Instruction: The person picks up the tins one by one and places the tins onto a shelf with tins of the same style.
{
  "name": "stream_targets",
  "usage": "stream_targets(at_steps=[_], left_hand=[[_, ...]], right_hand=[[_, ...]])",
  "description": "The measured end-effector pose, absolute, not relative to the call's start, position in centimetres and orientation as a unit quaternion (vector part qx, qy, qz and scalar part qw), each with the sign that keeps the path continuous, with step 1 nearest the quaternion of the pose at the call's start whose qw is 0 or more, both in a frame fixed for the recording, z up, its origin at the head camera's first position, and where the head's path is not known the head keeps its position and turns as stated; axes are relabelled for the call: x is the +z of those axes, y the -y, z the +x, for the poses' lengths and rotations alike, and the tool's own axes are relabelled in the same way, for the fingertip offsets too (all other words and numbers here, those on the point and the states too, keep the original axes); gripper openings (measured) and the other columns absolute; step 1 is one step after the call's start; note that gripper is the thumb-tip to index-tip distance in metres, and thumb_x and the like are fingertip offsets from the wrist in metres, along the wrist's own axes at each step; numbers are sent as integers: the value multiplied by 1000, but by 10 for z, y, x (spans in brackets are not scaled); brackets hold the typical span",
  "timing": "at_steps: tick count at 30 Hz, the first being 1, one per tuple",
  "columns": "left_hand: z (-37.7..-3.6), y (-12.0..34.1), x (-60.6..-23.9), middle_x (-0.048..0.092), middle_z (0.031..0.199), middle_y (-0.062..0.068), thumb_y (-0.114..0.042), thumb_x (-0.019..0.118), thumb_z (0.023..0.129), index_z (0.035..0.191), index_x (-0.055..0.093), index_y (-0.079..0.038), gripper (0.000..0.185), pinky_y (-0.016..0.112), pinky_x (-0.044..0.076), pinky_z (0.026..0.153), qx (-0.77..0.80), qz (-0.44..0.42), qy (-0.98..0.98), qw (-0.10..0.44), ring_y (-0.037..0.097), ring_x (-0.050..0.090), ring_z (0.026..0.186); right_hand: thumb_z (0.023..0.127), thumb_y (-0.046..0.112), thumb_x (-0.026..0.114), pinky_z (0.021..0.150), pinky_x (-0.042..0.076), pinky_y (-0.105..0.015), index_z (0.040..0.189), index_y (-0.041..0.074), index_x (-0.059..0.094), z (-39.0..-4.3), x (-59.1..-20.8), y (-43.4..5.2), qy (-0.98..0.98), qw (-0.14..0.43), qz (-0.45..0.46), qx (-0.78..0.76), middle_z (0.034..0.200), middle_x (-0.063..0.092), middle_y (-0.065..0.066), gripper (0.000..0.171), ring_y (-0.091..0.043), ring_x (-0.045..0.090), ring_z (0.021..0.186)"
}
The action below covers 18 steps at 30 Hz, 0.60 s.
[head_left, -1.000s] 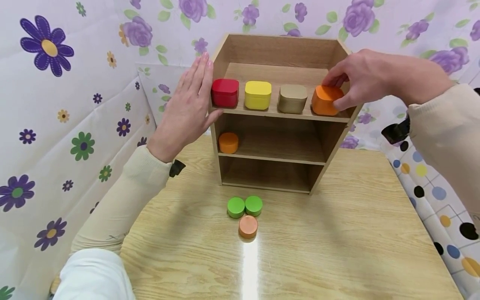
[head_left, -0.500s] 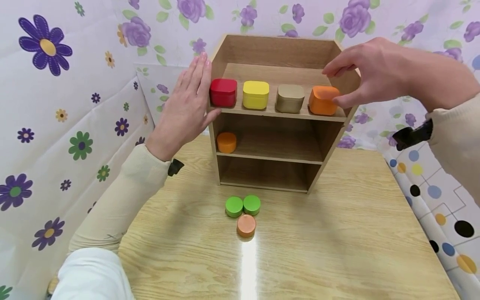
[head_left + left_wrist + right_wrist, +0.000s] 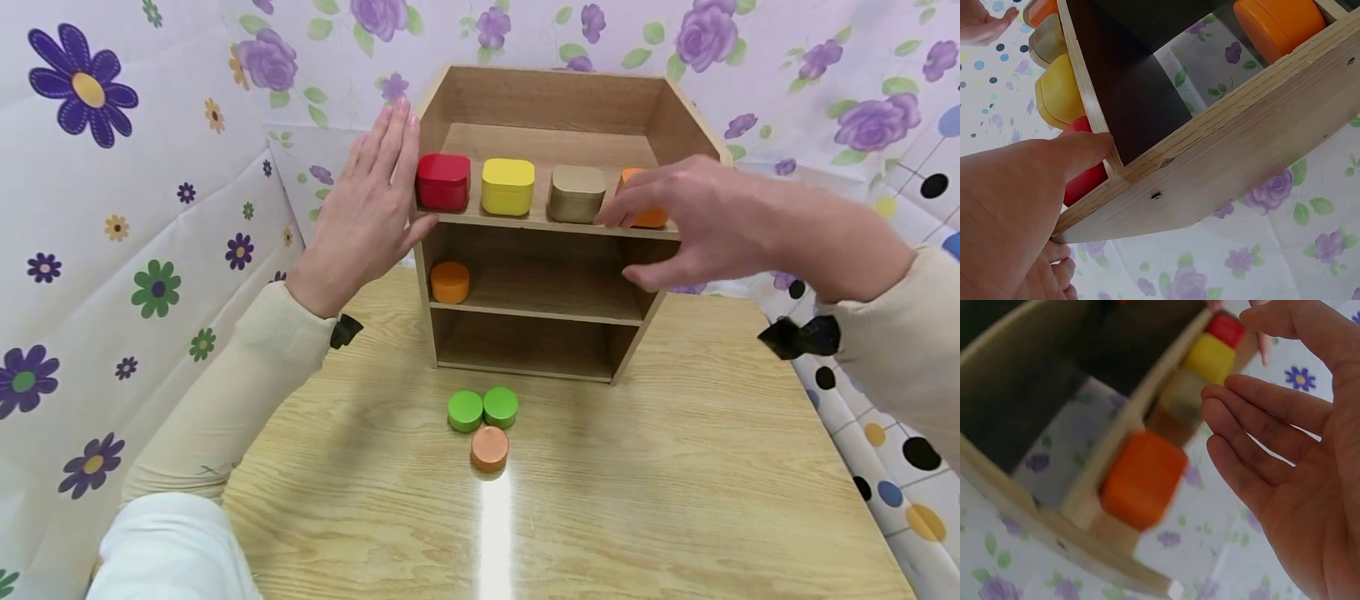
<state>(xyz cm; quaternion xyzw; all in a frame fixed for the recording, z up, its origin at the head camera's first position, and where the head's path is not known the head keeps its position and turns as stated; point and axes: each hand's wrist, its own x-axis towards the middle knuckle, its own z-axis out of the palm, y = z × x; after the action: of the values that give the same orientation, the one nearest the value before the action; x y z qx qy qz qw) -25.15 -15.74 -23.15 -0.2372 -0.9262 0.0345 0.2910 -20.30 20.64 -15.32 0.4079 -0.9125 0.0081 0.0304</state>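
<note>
My left hand [image 3: 360,200] lies with straight fingers along the left side of a small wooden shelf unit [image 3: 547,100], its thumb on the front edge of the top board. Along that board stand a red box [image 3: 444,183], a yellow box [image 3: 507,187], a khaki box [image 3: 576,194] and an orange box [image 3: 1144,481], all with rounded corners. In front of the orange box, partly hiding it in the head view, is my right hand [image 3: 712,221]. Its fingers are spread and hold nothing; the right wrist view shows a gap between them and the box.
A round orange container [image 3: 450,282] sits at the left of the middle shelf. On the wooden table [image 3: 637,483] before the unit are two round green containers [image 3: 465,411] and a round salmon-coloured one [image 3: 490,450]. Flower-patterned cloth [image 3: 172,250] hangs at the back and left.
My right hand has let go of the orange box on the top board and moved down and toward me. The left hand stays against the unit's side.
</note>
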Motion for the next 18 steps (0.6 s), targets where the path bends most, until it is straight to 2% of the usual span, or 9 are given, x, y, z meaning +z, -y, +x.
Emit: stream_targets(at_steps=[4, 7, 12, 18], left_hand=[[-250, 157, -230, 4, 178, 22, -43, 70, 100, 168, 3, 4, 106, 51, 17, 135, 42, -240, 925, 293, 37, 9, 167], [-249, 155, -228, 3, 178, 21, -41, 71, 100, 168, 3, 4, 106, 51, 16, 135, 43, -243, 924, 292, 37, 8, 167], [-249, 152, -225, 2, 178, 21, -40, 71, 100, 168, 1, 3, 107, 51, 15, 136, 41, -245, 925, 287, 37, 8, 167], [-250, 150, -224, 0, 178, 21, -42, 68, 101, 168, 0, 3, 106, 50, 13, 136, 34, -243, 929, 277, 37, 7, 167]], right_hand=[[84, 23, 84, 99, 59, -48, 132, 13, 72, -200, -177, -196, 895, 18, 444, 32, 128, 72, -2, 51, -21, 71, 113], [85, 22, 83, 97, 60, -45, 132, 12, 72, -201, -194, -190, 883, 5, 466, 48, 126, 72, -1, 49, -18, 71, 111], [88, 24, 82, 100, 59, -45, 134, 11, 71, -206, -221, -178, 875, -32, 479, 58, 129, 71, -3, 49, -20, 70, 114], [89, 26, 82, 104, 59, -46, 138, 6, 68, -217, -263, -162, 872, -77, 481, 51, 134, 70, -12, 55, -27, 69, 120]])
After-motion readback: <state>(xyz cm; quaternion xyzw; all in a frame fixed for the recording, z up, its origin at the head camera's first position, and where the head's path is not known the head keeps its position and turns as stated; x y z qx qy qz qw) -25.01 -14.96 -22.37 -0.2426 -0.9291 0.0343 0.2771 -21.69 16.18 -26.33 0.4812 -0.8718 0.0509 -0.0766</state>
